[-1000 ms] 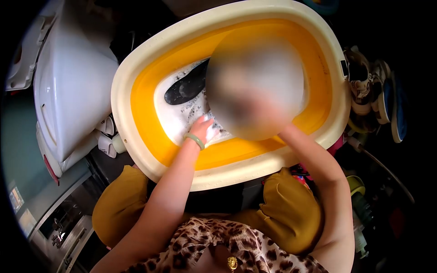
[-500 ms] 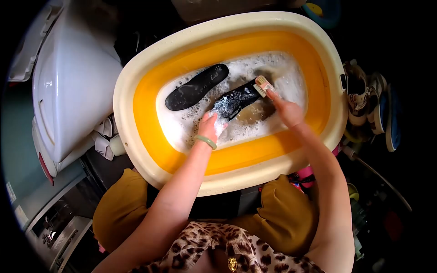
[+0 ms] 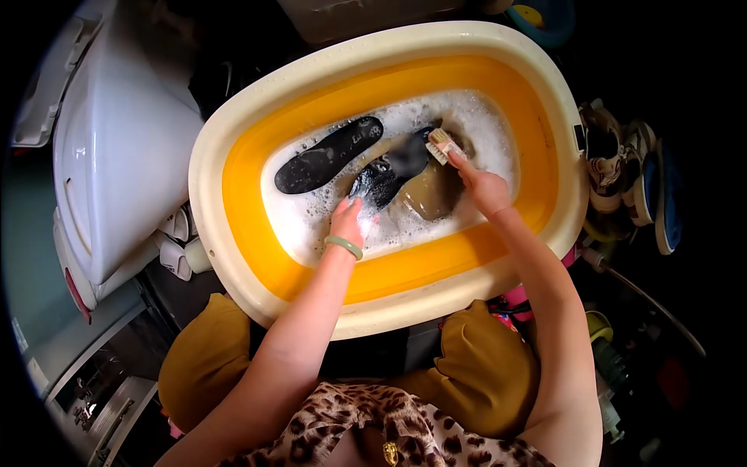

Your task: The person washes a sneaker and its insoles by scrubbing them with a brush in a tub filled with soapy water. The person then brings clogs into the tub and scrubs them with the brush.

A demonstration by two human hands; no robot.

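My left hand (image 3: 349, 223), with a green bangle at the wrist, grips the near end of a wet black insole (image 3: 397, 167) in soapy water. Foam covers part of that hand's fingers. My right hand (image 3: 484, 189) is closed round a scrub brush (image 3: 442, 146), whose bristles are at the insole's far end. A second black insole (image 3: 329, 155) lies in the suds to the upper left, touched by neither hand. Both insoles are inside a cream and yellow tub (image 3: 257, 288).
Several shoes (image 3: 622, 167) stand right of the tub. A large white basin (image 3: 124, 148) is at the left, with white slippers (image 3: 175, 251) beneath its edge. A thin hose (image 3: 654, 300) runs at the lower right. A teal bowl (image 3: 548, 23) is at the top.
A blur that covered my right hand a second ago is gone. Since the middle frame, the brush and the gripped insole have shifted slightly left in view, along with the tub.
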